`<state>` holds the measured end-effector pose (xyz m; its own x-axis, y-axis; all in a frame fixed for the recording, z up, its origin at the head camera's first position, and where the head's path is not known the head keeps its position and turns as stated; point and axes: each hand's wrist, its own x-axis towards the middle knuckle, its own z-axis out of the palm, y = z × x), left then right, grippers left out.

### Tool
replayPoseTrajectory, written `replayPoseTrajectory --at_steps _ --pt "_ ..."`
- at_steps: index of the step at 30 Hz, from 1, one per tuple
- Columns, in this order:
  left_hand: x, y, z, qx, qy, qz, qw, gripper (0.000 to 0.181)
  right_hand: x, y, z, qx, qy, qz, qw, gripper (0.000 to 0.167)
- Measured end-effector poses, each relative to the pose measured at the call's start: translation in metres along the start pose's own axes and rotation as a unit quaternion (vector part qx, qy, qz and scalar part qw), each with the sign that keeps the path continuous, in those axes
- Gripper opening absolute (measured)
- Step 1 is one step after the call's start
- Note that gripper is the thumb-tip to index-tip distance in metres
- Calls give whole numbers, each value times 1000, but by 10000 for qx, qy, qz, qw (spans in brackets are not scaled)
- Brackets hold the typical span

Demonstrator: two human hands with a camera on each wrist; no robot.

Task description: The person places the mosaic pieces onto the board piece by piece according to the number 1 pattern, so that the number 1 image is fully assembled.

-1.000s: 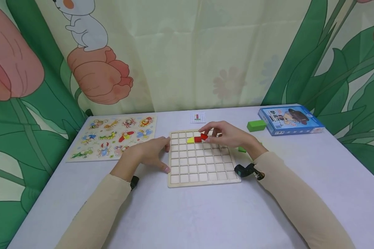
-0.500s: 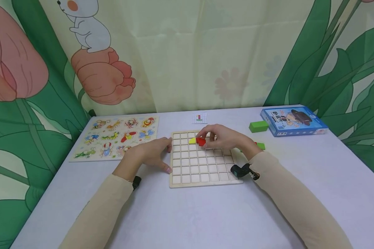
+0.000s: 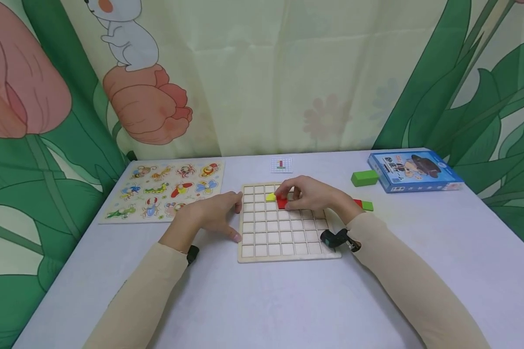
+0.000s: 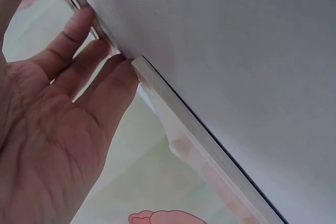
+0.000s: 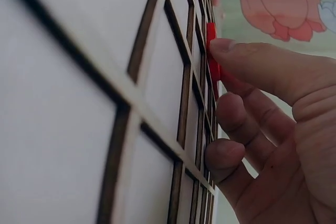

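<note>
A wooden grid board [image 3: 288, 259] lies on the table in front of me. My right hand [image 3: 314, 191] is over its upper part, with thumb and index finger pinching a red block [image 3: 282, 204] at a cell. Just left of the fingertips, a yellow block [image 3: 270, 197] sits in the board; another red block beside it is largely hidden by the fingers. In the right wrist view the thumb presses against red [image 5: 212, 35] at the grid surface. My left hand [image 3: 211, 213] rests along the board's left edge, fingers extended and thumb spread, touching it.
An insect picture board [image 3: 161, 194] lies to the left. Behind the grid board is a small pattern card [image 3: 281, 165]. On the right are a green block [image 3: 364, 178], a blue box [image 3: 415, 169] and a smaller green block [image 3: 367, 206] beside a red piece, near the right wrist.
My right hand has shifted slightly left and brought the tilted red block down flat onto the board, just in front of the other red block. The left hand has stayed at the edge.
</note>
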<state>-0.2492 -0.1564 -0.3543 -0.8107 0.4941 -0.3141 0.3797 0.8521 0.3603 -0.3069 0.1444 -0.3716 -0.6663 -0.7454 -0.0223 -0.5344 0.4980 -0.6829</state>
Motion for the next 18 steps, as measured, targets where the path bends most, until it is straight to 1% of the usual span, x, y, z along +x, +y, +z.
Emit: replayPoseTrajectory --at_steps 7,13,16,18 --pt "-1 3 -2 5 -18 -26 10000 71 -1 -1 0 15 -50 58 10000 32" --pt "-2 5 -2 -75 -32 -154 9998 70 -4 -5 -2 150 -147 172 9996 32" --pt "-2 4 -2 -104 -41 -119 9999 71 -6 -5 -2 174 -173 237 9994 33" --pt "-2 3 -3 -112 -48 -63 9999 71 -7 -6 -3 150 -144 206 9996 34"
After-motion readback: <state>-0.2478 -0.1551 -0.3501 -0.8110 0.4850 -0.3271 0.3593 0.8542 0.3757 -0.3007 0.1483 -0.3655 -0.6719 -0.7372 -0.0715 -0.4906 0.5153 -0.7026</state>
